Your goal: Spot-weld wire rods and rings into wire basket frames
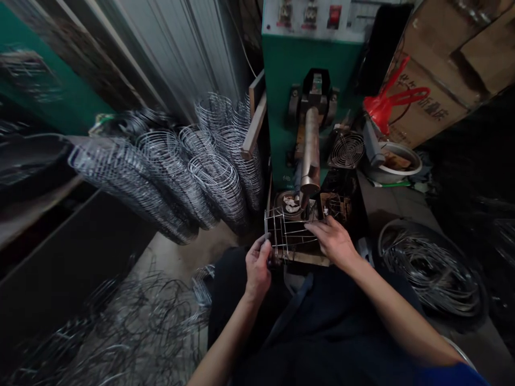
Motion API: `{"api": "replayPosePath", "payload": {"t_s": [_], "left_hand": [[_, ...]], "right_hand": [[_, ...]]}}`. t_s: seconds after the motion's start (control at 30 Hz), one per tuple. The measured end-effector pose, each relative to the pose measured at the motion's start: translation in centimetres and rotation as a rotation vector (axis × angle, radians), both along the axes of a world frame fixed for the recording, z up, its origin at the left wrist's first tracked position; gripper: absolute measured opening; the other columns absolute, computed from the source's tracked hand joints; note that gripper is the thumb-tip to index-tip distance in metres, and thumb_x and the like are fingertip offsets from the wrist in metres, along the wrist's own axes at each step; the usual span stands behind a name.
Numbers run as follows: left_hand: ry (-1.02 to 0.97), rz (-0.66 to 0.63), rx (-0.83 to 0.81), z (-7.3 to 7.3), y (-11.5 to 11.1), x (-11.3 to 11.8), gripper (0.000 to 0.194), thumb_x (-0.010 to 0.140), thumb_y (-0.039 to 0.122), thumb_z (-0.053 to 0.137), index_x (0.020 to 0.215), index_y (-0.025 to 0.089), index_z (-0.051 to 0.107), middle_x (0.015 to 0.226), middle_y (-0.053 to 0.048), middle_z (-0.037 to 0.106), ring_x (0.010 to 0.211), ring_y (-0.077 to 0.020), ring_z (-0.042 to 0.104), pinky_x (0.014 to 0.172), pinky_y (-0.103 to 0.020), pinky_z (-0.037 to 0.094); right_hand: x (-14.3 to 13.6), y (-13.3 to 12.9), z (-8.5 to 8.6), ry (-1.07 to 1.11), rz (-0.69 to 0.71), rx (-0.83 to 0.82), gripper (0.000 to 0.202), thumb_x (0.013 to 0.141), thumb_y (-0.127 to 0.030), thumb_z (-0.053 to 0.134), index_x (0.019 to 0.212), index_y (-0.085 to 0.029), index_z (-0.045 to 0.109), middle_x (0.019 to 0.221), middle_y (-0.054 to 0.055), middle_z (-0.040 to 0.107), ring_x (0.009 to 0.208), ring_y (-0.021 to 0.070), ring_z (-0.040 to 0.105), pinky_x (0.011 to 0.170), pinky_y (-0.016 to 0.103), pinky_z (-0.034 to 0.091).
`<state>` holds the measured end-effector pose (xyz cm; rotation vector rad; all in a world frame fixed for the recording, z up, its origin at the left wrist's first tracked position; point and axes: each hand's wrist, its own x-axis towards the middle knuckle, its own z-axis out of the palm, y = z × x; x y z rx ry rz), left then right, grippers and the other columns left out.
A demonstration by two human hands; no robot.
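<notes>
Between my two hands is a small wire basket frame (285,231) of thin metal rods, just below the tip of the machine's round metal arm (311,145). My left hand (258,265) pinches its left edge between thumb and fingers. On the opposite side, my right hand (333,240) closes its fingertips on the frame's right end. Behind the frame sits a round dish (288,203) with whitish scraps in it. The green machine (277,107) stands straight ahead, with dials and a red switch at its top.
Tall stacks of bent wire rings (219,185) lean at the left. Loose wire pieces (148,316) litter the floor at lower left. A basin of wire rings (430,273) lies at right, below a metal bowl (398,161), a red bag (380,110) and cardboard boxes (430,69).
</notes>
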<state>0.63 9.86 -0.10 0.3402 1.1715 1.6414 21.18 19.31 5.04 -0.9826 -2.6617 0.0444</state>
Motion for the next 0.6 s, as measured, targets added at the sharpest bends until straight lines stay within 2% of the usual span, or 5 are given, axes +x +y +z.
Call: {"api": "replayPosePath", "payload": {"t_s": [0.13, 0.3, 0.43, 0.6], "left_hand": [[0.006, 0.029, 0.004, 0.2, 0.7, -0.2, 0.056, 0.071, 0.046, 0.081, 0.115, 0.014, 0.065, 0.058, 0.008, 0.049, 0.045, -0.0070, 0.045, 0.044, -0.021, 0.044], [0.015, 0.055, 0.001, 0.2, 1.4, -0.6, 0.056, 0.072, 0.047, 0.079, 0.116, 0.015, 0.065, 0.063, 0.005, 0.056, 0.047, -0.0073, 0.049, 0.046, -0.021, 0.045], [0.001, 0.073, 0.014, 0.0, 1.9, -0.8, 0.055, 0.073, 0.046, 0.079, 0.116, 0.015, 0.065, 0.061, 0.006, 0.054, 0.045, -0.0073, 0.049, 0.044, -0.021, 0.044], [-0.005, 0.078, 0.028, 0.6, 2.2, -0.9, 0.054, 0.073, 0.046, 0.079, 0.115, 0.015, 0.066, 0.061, 0.006, 0.055, 0.047, -0.0070, 0.049, 0.046, -0.020, 0.046]], "right_hand": [[-0.3, 0.9, -0.1, 0.055, -0.017, -0.003, 0.053, 0.085, -0.003, 0.048, 0.129, -0.027, 0.066, 0.108, 0.006, 0.073, 0.095, 0.0271, 0.053, 0.079, 0.039, 0.044], [-1.1, 1.7, 0.1, 0.150, -0.018, 0.012, 0.046, 0.088, -0.004, 0.049, 0.122, -0.026, 0.070, 0.101, 0.006, 0.074, 0.100, 0.0274, 0.053, 0.081, 0.038, 0.044], [-1.7, 2.2, 0.1, 0.227, 0.019, 0.024, 0.048, 0.087, -0.002, 0.050, 0.124, -0.026, 0.069, 0.099, 0.006, 0.074, 0.109, 0.0275, 0.054, 0.087, 0.040, 0.046], [-2.0, 2.7, -0.2, 0.278, 0.040, 0.085, 0.045, 0.087, 0.000, 0.049, 0.120, -0.022, 0.069, 0.094, 0.006, 0.073, 0.106, 0.0268, 0.057, 0.087, 0.040, 0.049]]}}
